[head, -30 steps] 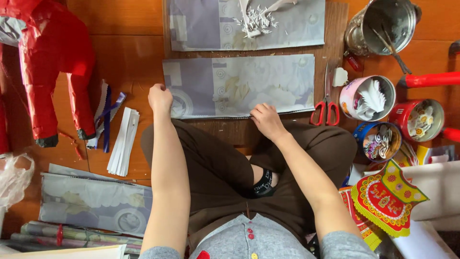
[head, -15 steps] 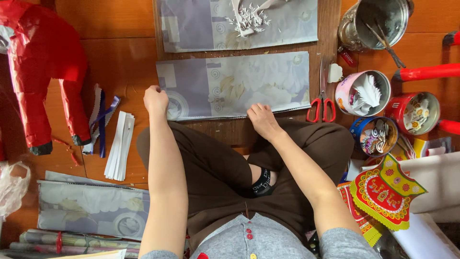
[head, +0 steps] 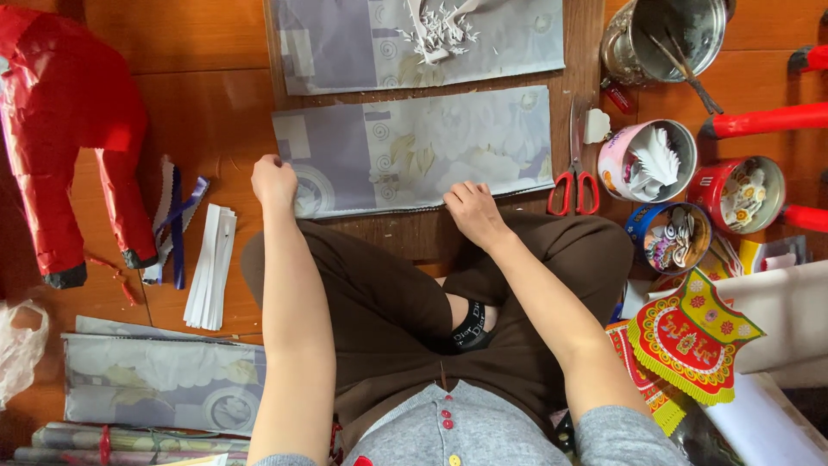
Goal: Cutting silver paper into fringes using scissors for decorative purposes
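Our left hand and right hand pinch the grey paper sheet's near edge (scissors at three o'clock).

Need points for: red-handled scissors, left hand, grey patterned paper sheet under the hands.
red-handled scissors [head: 575, 177], head view, on the blades just above the handles.
left hand [head: 273, 179], head view, on the back of the hand.
grey patterned paper sheet [head: 414, 147], head view, on its bare middle.
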